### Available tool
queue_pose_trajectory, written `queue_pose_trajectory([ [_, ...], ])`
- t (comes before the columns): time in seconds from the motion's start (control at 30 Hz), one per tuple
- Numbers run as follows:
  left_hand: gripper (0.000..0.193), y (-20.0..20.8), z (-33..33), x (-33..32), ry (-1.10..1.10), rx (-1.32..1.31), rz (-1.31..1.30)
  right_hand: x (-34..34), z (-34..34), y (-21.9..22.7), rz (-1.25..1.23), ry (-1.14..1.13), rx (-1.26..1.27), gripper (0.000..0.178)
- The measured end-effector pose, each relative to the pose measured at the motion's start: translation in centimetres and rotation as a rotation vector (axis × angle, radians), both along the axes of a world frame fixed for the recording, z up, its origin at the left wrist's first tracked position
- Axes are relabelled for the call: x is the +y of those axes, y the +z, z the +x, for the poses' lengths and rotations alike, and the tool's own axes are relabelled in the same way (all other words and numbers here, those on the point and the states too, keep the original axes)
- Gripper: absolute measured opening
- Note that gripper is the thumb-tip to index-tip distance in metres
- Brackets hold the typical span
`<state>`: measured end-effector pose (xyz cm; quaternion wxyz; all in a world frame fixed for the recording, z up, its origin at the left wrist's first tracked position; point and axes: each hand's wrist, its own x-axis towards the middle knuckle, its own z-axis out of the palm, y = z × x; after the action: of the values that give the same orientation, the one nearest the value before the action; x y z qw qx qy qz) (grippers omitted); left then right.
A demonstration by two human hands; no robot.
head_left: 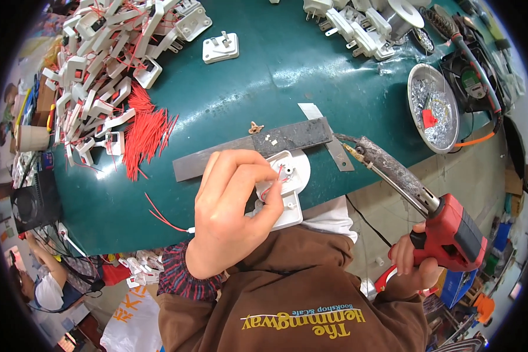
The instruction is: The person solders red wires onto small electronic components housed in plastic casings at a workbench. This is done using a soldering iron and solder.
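My left hand [232, 205] is closed, thumb and forefinger pinching a thin red wire [280, 170] over an open white plug housing [292, 214]. The housing lies at the near table edge, and the fingers hide part of it. A red and black soldering gun [460, 232] sits in the grip of my right hand [413, 264], off the table's right side. Its tip points up and left, apart from the housing, near a thin metal strip [339, 154]. Just beyond my left hand lies a dark flat bar [217, 157] with small white bits on it.
White plug housings [94, 88] are heaped at far left beside loose red wires [146, 132]. One plug piece [221, 48] lies alone. More white plugs [358, 29], a solder spool [402, 17] and a metal bowl of solder scraps [419, 79] stand at far right, near a black fan [472, 79].
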<state>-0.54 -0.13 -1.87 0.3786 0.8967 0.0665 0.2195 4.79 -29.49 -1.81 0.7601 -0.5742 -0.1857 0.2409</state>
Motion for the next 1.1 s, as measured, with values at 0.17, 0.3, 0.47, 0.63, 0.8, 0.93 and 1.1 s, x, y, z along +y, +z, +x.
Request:
queue_pose_trajectory([
  [0.17,0.085,2.5,-1.9,0.6,-0.159,0.252,0.157,0.1,-0.1,0.1,0.001,-0.085,0.022,0.070],
  [0.3,0.071,-0.5,-1.9,0.7,-0.135,0.108,0.370,-0.1,-0.2,0.3,-0.041,-0.115,0.098,0.079],
  [0.47,0.061,1.0,-2.0,1.3,-0.144,-0.032,-0.067,1.6,-0.2,0.4,0.047,-0.050,0.035,0.075],
  [0.63,0.059,5.0,-5.3,1.2,0.063,-0.250,-0.064,2.4,0.2,-0.6,0.198,-0.127,-0.082,0.057],
  [0.8,0.060,8.0,-13.8,5.5,0.800,-0.455,-0.293,3.0,1.5,-1.5,0.203,-0.061,0.028,0.053],
  [0.93,0.048,4.5,-25.3,10.0,1.123,-0.168,-0.236,2.8,1.1,-0.4,0.294,0.035,0.114,0.046],
  [1.1,0.049,-10.3,-37.6,11.0,1.472,0.082,0.159,4.2,1.9,-1.6,0.239,0.016,0.188,0.045],
])
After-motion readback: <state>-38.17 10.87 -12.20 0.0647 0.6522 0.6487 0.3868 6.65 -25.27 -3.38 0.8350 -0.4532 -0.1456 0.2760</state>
